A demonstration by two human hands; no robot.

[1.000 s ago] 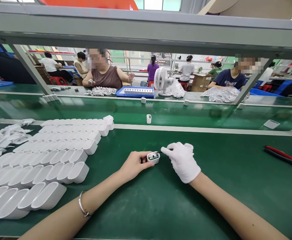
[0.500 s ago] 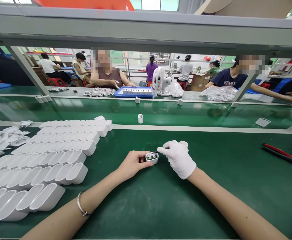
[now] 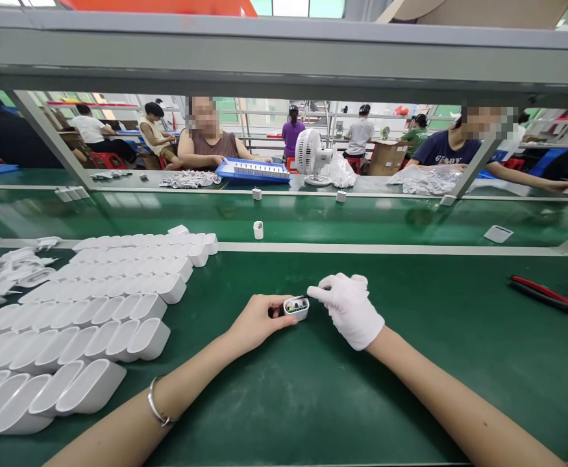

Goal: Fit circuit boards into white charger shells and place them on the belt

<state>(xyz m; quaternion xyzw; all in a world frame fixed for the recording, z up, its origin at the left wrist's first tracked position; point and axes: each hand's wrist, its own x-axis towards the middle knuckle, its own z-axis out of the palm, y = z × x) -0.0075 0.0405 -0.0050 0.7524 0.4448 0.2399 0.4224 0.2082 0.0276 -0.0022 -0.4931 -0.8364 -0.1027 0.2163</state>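
While the bare left hand [image 3: 257,319] pinches a small white housing [image 3: 296,307] against the green worktop [image 3: 410,363], its grip clamped on the shell's near end, the gloved right hand [image 3: 349,308] closes finger and thumb on a thin dark tool whose tip sits at the open mouth, where coloured parts show. Nested rows of empty white shells [image 3: 93,305] lie to the left; red-handled pliers [image 3: 549,298] lie well apart at right. Judged step: seating internals. Further pressing would call for a steady housing.

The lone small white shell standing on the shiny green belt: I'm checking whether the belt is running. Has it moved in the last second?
Yes. The small white shell has drifted left against the grey frame post.
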